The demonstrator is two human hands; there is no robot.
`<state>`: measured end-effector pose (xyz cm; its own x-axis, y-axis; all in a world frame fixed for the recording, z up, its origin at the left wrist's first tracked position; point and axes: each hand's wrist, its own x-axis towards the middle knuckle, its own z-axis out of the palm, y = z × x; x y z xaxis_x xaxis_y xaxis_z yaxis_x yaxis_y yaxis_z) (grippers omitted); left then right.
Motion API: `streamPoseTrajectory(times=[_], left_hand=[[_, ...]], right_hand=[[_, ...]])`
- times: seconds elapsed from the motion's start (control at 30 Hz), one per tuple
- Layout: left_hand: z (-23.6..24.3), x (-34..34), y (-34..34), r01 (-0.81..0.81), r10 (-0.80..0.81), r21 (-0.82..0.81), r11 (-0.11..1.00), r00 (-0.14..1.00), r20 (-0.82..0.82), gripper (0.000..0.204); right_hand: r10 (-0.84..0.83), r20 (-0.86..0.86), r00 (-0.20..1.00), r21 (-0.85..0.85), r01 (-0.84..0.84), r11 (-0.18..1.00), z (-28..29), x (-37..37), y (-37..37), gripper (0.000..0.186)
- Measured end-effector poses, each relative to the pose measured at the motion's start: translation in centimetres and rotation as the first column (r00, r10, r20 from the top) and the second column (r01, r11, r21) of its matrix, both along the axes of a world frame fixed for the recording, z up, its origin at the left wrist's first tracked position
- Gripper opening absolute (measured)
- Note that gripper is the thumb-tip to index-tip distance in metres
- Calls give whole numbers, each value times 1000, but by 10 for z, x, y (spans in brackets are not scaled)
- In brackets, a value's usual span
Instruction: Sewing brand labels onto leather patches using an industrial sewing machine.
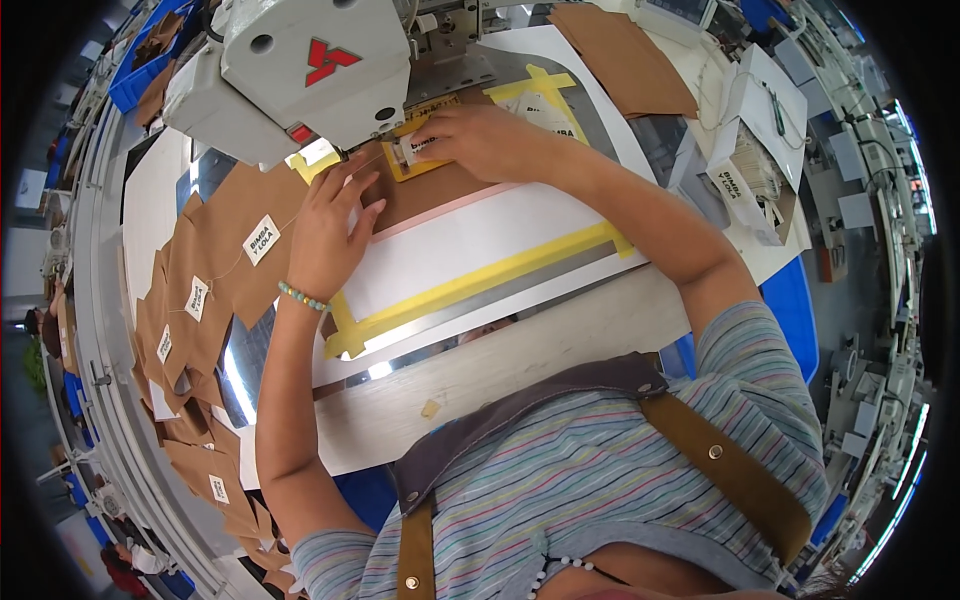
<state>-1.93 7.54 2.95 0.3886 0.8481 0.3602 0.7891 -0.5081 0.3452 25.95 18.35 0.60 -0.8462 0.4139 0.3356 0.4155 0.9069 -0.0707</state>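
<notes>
My left hand (332, 222) lies with fingers stretched and the thumb apart, its fingertips beside the sewing machine head (310, 75). A brown fabric piece (405, 205) lies between my hands on a white template (450, 250) edged with yellow tape. My right hand (485, 145) is closed, its fingertips on a small white label (408, 150) with dark print. That label sits inside a yellow frame (432, 166) on the brown fabric. Part of the label is hidden under my fingers. More white labels (540, 110) lie just right of my right hand.
Brown pieces with sewn-on labels (225, 245), joined by thread, pile up on the left. A brown stack (625, 60) lies at the far right. An open white box (755, 180) of labels stands right. A blue bin (790, 315) is below the table's right edge.
</notes>
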Motion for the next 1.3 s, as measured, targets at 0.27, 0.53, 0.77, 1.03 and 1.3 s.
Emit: streamPoseTrajectory(times=[0.27, 0.53, 0.77, 1.03, 1.3], left_hand=[[0, -5, 1, 24, -24, 11, 1000, 1000, -3, 33], [-2, -4, 2, 36, -35, 55, 998, 999, -21, 35], [-6, -6, 2, 32, -32, 15, 999, 999, -26, 38], [-4, 2, 7, -21, 22, 22, 1000, 999, -48, 51], [-16, 6, 14, 18, -11, 42, 999, 987, -161, 53]], right_hand=[[-25, -40, 999, -16, 24, 1000, -1, -9, 7, 34], [-57, -113, 992, -73, 49, 996, -5, -11, 22, 34], [-110, -20, 994, -105, 107, 989, 13, 2, 4, 34], [-301, -552, 777, -80, 310, 947, 15, 98, 27, 27], [-597, -722, 351, -607, 95, 789, -13, 134, 69, 24]])
